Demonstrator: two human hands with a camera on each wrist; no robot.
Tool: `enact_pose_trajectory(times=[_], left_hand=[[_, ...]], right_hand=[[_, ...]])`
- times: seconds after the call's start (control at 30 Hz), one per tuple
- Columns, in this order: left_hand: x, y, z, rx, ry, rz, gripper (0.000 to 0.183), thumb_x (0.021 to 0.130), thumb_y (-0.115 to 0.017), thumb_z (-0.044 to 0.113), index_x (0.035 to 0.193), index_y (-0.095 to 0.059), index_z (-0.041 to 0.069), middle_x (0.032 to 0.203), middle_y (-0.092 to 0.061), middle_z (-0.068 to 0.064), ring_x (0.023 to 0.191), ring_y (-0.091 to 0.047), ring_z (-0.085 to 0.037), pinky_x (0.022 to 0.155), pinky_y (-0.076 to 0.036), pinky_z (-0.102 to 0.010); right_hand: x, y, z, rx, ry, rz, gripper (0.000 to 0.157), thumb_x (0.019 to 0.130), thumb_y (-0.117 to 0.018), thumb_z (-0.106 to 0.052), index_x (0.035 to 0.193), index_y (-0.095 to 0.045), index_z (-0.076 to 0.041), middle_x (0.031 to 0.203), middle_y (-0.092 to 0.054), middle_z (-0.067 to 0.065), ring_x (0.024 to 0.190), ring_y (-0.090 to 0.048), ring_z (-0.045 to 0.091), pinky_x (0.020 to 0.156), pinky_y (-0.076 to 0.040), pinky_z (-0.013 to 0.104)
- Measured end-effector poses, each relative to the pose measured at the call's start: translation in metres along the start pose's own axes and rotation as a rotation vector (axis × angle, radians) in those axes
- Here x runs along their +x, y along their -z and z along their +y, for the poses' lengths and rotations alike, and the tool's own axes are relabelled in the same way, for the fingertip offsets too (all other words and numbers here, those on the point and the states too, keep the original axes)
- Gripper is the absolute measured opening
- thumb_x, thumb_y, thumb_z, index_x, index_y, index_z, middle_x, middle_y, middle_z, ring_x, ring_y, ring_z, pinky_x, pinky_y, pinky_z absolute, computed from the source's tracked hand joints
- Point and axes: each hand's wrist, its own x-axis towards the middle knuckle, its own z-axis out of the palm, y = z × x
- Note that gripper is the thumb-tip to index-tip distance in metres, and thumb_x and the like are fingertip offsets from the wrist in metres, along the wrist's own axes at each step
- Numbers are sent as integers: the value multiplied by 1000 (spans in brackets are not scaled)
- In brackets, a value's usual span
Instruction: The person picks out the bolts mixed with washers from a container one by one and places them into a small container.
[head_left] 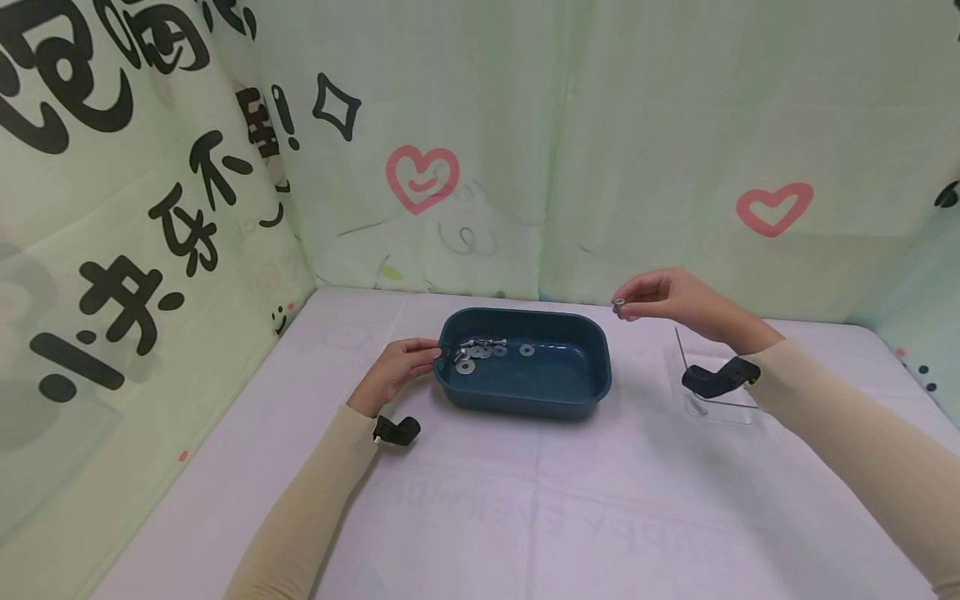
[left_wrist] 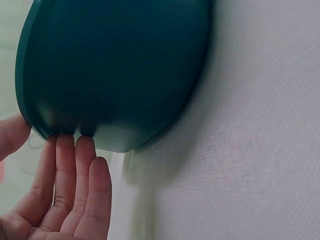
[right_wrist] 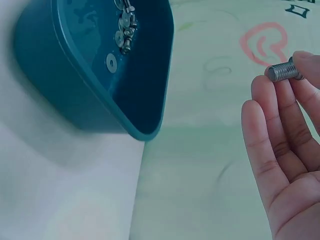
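A dark blue plastic basin (head_left: 525,402) stands on the table, with several metal washers (head_left: 527,350) and bolts (head_left: 491,342) gathered toward its left end. My left hand (head_left: 401,371) holds the basin's left end, thumb by the rim and fingertips against the outer wall, as the left wrist view shows. Above and right of the basin, my right hand (head_left: 660,298) pinches a short threaded metal bolt (right_wrist: 284,72) between thumb and fingers. The bolt's head end is partly hidden by the thumb.
A clear plastic box (head_left: 723,414) sits on the table at the right, partly hidden under the right forearm. A pale cloth covers the table (head_left: 480,517). Printed curtains (head_left: 645,125) hang behind it and along both sides.
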Motion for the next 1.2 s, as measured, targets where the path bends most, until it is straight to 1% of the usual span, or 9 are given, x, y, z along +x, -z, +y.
enact_pose_trajectory(times=[0.23, 0.3, 0.53, 0.7, 0.8, 1.0, 1.07, 1.1, 1.2], left_hand=[[-1, 0, 0, 4, 2, 6, 40, 92, -59, 12, 130, -52, -2, 132, -54, -19, 95, -61, -8, 103, -46, -34], [-1, 0, 0, 7, 3, 8, 40, 92, -59, 12, 129, -52, -1, 132, -54, -18, 95, -60, -8, 103, -46, -34], [-2, 0, 0, 9, -10, 1, 41, 92, -59, 13, 129, -52, -2, 132, -54, -19, 95, -61, -8, 102, -47, -33], [-1, 0, 0, 3, -10, -4, 42, 92, -59, 12, 130, -50, -3, 133, -53, -20, 94, -61, -8, 102, -47, -33], [0, 1, -1, -2, -11, -9, 42, 92, -59, 12, 131, -50, -4, 134, -52, -21, 95, -61, -8, 103, -46, -34], [1, 1, -2, -13, -8, -12, 43, 92, -59, 11, 131, -49, -4, 135, -51, -22, 94, -61, -8, 105, -44, -37], [1, 1, -2, -13, -7, -12, 43, 92, -59, 11, 131, -49, -4, 135, -51, -22, 93, -61, -7, 105, -44, -37], [0, 1, -1, -15, -5, -12, 43, 92, -59, 11, 131, -49, -4, 135, -51, -22, 92, -61, -7, 105, -44, -37], [0, 1, 0, -17, -6, -12, 43, 92, -59, 11, 131, -50, -4, 135, -51, -22, 91, -61, -6, 105, -44, -37]], right_hand=[[-15, 11, 7, 12, -31, 71, 26, 88, -65, -15, 109, -64, 0, 93, -68, -6, 87, -66, 10, 80, -53, 16], [-18, 14, 9, 8, -35, 82, 26, 88, -65, -14, 110, -63, 1, 92, -68, -8, 86, -66, 10, 80, -53, 16], [-32, 24, 16, -32, -49, 115, 24, 89, -63, -14, 111, -64, -3, 92, -68, -10, 86, -65, 7, 79, -53, 14], [-41, 31, 21, -61, -60, 145, 23, 90, -62, -13, 111, -64, -3, 91, -68, -11, 85, -65, 6, 78, -52, 12], [-45, 35, 25, -73, -69, 153, 23, 90, -62, -13, 111, -64, -3, 91, -68, -13, 84, -65, 5, 77, -51, 11], [-54, 41, 34, -75, -96, 149, 22, 91, -61, -17, 111, -64, -8, 90, -67, -17, 84, -65, 3, 76, -50, 9], [-56, 43, 39, -86, -95, 148, 23, 92, -60, -17, 112, -64, -6, 90, -67, -17, 84, -65, 2, 76, -50, 9], [-57, 44, 41, -96, -106, 152, 23, 92, -61, -19, 112, -64, -7, 90, -67, -17, 84, -65, 2, 76, -49, 8], [-62, 46, 48, -118, -139, 176, 28, 92, -60, -21, 114, -62, -2, 90, -69, -13, 84, -64, 1, 76, -49, 9]])
